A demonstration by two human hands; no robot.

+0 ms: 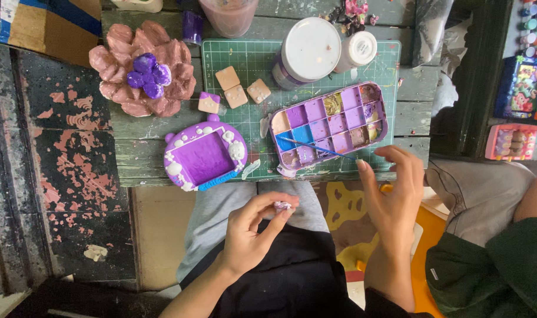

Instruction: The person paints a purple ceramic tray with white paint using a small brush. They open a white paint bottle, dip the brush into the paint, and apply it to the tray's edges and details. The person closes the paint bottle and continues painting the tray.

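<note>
The left hand (251, 229) sat low over the person's lap, fingers curled in, with a small pale lilac piece (282, 206) pinched between the thumb and fingertips. Just to its right, the right hand (395, 197) was raised with the fingers loosely spread and bent, gripping nothing; its fingertips hovered at the near end of a thin blue paintbrush (315, 148), and whether they touched the handle could not be told.

The brush lay slantwise across a purple paint palette (380, 126), which rested just beyond the right hand on a green cutting mat (251, 59). The palette's wells held purple, blue, yellowish and brown paint.

Above the left hand, at the near edge of the worn wooden table (145, 162), lay a purple tray (205, 159) shaped like a frame, trimmed with small white figures. Past it, on the mat, four small square tan tiles (236, 94) sat close together, one of them partly painted purple.

Farther from the right hand stood a large jar with a white lid (311, 48) and, touching it on the right, a smaller white-capped bottle (358, 48).

Far to the upper left of the left hand, a pink clay flower (112, 65) with a purple centre lay on the table.
</note>
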